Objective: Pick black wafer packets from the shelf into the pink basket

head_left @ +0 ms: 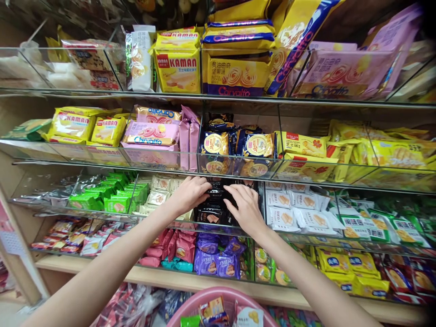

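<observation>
On the third shelf down, black snack packets fill a clear-walled compartment, with a brown bar pictured on one front. My left hand reaches in from the left side, its fingers bent over the packets and its thumb a little apart from them. From the other side comes my right hand, fingers curved and spread, thumb apart, fingertips at the same packets. Both hands face each other across a narrow gap. Neither is seen to lift a packet. Part of the compartment is hidden behind them.
Cream packets lie left of the hands, white packets right. Above runs a clear shelf lip with dark blue cookie packs behind it. Purple packets sit below. A pink basin holding snack packs stands at the bottom.
</observation>
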`<state>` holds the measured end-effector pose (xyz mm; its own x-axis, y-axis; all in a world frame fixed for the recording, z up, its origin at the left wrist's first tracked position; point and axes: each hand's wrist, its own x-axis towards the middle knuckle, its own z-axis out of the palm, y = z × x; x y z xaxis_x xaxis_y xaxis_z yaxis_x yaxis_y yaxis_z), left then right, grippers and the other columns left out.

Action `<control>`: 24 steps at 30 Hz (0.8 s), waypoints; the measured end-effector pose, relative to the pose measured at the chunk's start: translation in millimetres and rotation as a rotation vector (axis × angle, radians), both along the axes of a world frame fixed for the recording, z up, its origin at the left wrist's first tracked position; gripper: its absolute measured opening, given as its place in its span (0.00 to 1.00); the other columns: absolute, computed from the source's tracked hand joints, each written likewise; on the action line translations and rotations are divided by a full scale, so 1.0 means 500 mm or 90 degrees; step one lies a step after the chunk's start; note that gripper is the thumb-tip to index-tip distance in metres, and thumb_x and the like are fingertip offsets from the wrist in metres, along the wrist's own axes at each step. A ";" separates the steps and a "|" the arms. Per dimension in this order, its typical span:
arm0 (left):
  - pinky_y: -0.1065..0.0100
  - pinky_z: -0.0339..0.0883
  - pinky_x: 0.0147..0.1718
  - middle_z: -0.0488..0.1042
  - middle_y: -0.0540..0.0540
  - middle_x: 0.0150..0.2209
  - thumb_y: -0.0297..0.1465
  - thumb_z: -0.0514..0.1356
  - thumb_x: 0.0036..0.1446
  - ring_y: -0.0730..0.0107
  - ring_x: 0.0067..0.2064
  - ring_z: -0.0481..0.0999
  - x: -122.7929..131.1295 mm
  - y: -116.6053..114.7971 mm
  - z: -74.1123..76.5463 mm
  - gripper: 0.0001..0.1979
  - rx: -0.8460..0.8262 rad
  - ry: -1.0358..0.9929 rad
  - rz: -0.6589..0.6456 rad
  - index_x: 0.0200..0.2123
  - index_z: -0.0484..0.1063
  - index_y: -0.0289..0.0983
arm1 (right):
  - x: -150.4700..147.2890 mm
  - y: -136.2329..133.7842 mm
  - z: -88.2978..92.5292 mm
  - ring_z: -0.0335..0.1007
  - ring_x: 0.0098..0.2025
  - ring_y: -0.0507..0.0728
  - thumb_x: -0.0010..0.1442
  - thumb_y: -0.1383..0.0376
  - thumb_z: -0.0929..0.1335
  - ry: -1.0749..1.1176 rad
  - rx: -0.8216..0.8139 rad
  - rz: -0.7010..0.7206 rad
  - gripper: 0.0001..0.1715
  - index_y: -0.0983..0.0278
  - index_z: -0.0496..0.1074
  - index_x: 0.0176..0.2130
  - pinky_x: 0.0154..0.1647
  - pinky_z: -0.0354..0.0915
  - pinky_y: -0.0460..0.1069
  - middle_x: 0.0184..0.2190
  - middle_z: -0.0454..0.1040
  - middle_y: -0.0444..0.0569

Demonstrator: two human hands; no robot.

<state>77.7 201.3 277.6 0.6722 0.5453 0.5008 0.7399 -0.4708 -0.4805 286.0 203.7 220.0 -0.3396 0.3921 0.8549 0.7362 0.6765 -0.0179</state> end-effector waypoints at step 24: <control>0.64 0.59 0.40 0.72 0.44 0.41 0.34 0.55 0.59 0.63 0.43 0.71 -0.010 0.018 -0.012 0.09 0.097 0.096 -0.040 0.42 0.64 0.37 | -0.023 0.043 0.006 0.65 0.47 0.58 0.63 0.66 0.63 -0.067 0.081 -0.008 0.09 0.62 0.69 0.44 0.49 0.51 0.56 0.43 0.74 0.49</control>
